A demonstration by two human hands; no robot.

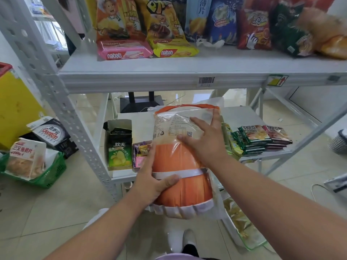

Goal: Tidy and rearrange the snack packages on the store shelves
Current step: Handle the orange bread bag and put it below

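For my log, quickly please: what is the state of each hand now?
Left hand: grips the lower left edge of the orange snack bag, thumb across its front.
Right hand: open, fingers straight, pressing flat on the bag's front.

Small shop, stockroom feel. White metal shelves (187, 79) carry snack bags (161, 17); barcode label (206, 81) on shelf edge; green basket (47, 175) of stock on tiled floor (56, 212).

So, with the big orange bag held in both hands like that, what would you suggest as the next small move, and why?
Probably ease the orange bag forward onto the lower shelf. The left hand grips its side, the right hand lies flat on top, and bare shelf shows behind it, between the green box and the stacked packets.
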